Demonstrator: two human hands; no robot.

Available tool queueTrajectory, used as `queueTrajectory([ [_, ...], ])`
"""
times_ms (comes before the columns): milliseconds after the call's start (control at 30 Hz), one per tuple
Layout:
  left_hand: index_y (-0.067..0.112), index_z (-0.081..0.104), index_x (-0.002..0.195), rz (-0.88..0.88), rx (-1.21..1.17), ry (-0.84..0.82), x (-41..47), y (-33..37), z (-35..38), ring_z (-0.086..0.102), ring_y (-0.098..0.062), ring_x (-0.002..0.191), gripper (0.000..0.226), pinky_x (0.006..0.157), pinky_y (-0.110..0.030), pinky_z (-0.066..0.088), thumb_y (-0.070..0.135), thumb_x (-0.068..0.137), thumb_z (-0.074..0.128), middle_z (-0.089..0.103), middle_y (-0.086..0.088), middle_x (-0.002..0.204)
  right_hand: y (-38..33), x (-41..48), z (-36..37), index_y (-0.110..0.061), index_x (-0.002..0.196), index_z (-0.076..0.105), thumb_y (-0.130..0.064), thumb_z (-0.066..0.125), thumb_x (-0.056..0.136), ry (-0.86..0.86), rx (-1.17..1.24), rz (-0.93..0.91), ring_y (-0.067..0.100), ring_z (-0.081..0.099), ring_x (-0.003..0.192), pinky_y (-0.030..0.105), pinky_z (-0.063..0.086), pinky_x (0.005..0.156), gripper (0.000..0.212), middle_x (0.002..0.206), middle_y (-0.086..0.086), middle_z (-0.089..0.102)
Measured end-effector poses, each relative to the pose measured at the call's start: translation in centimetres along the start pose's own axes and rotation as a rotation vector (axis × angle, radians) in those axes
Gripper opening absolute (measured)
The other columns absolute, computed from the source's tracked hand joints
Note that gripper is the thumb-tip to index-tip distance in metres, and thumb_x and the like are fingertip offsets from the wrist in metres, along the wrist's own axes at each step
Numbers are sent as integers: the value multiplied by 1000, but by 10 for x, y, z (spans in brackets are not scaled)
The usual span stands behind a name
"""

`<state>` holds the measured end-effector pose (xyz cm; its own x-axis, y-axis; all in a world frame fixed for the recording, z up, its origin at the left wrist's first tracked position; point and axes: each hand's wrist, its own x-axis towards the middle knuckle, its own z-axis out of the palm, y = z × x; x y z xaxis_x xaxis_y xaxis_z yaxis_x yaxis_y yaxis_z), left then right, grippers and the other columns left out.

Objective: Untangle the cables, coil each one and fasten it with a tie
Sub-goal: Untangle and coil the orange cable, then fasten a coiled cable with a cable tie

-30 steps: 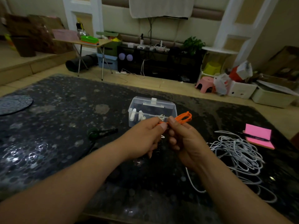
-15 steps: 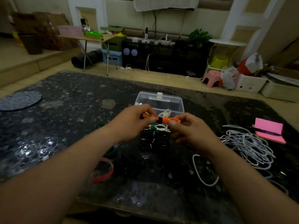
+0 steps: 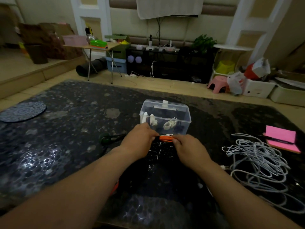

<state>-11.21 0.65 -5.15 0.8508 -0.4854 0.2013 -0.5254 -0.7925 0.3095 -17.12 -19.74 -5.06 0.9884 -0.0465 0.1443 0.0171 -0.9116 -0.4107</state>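
Dark mottled tabletop (image 3: 66, 146). Just in front of the clear box (image 3: 165, 113), my left hand (image 3: 139, 139) and right hand (image 3: 188, 147) each pinch an end of the orange coil (image 3: 165, 139), bunching its loops, likely for tying. White tangle (image 3: 257, 162) lies right of the box.

left hand (image 3: 140, 140) pinching, right hand (image 3: 187, 147) pinching

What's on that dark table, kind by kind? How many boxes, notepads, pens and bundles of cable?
Boxes: 1, clear box
Notepads: 1, pink notepad
Pens: 1, black pen
Cable bundles: 2 plainly seen, orange coil and white tangle
Total: 5; darker items nearby are too dim to count.
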Motion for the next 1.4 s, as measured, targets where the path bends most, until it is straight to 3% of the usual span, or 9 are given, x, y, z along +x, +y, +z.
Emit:
queueTrajectory([
  [100,26,76,128,25,-28,-22,3,-1,-1,58,-31,114,30,98,-44,51,21,107,55,62,-10,118,2,-1,2,-35,135,65,-27,45,106,59,-18,-30,23,64,107,39,55,90,37,116,1,66],
  [267,30,74,131,55,-72,-87,3,1,-6,61,-24,110,33,97,-41,51,19,107,56,67,-5,117,3,-5,-4,-43,137,65,-17,45,101,-37,17,-26,22,65,110,33,51,89,49,122,-2,68],
  [500,27,71,133,-12,-88,32,0,-3,-6,56,-21,124,32,105,-38,48,26,103,60,67,2,130,10,-11,-19,-31,148,56,-19,44,106,-22,36,38,23,62,122,37,49,100,44,136,4,62],
  [700,28,75,117,42,-125,119,1,21,-5,57,-19,116,20,102,-39,49,28,100,64,69,5,117,23,-19,-37,-27,136,64,-27,49,105,-9,29,82,23,63,120,38,50,101,34,130,4,66],
  [900,27,76,112,163,-149,88,10,76,0,57,-20,110,18,98,-43,49,32,101,62,68,1,111,36,-30,-57,-27,132,68,-27,54,103,0,69,73,18,64,120,34,50,103,31,131,-1,70],
  [1067,20,74,96,211,-198,46,19,114,-3,61,-21,93,28,86,-44,52,39,106,55,64,-1,92,57,-36,-95,-24,129,71,-24,57,106,100,112,119,15,68,106,26,45,83,27,119,-3,74],
  [1200,26,74,106,212,-233,5,19,122,-8,60,-13,98,22,90,-42,55,39,106,56,61,9,98,90,-52,-127,-27,119,75,-24,57,106,174,117,201,10,66,83,29,51,71,23,102,-3,75],
  [1267,27,74,111,217,-222,-21,16,121,-7,59,-13,101,20,93,-42,54,37,105,58,61,9,103,109,-61,-140,-26,117,76,-22,57,105,233,84,236,12,65,83,32,49,73,23,102,-2,75],
  [1400,28,73,113,218,-191,-73,12,122,-5,62,-13,103,19,94,-42,54,37,105,58,66,7,110,151,-77,-164,-22,117,75,-20,57,103,407,68,385,23,68,108,37,52,94,24,118,1,76],
])
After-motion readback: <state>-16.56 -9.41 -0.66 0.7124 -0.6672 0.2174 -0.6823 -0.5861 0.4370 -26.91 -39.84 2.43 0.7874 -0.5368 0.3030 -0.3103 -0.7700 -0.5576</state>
